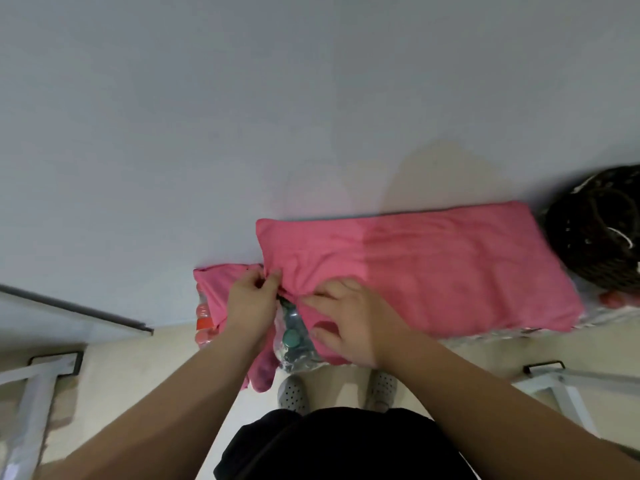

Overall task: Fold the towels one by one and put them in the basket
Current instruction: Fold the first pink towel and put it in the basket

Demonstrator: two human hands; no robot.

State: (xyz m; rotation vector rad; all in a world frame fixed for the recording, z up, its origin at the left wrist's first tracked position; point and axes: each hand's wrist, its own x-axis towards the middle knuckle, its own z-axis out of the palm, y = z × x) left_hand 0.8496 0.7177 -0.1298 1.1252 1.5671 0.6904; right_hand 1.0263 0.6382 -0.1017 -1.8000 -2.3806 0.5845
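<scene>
Our left hand (pixel 252 304) and right hand (pixel 351 322), close together, pinch the pink towel (pixel 433 268) at its near left corner, basket (pixel 597 237) right.

Black garment (pixel 346 448), grey perforated clogs (pixel 293 393), bare forearms (pixel 166 403)

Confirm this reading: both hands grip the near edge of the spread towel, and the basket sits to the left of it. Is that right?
Not quite. The left hand and right hand do grip the near edge of the spread towel, but the basket sits to its right, not its left, as the head view shows.
</scene>
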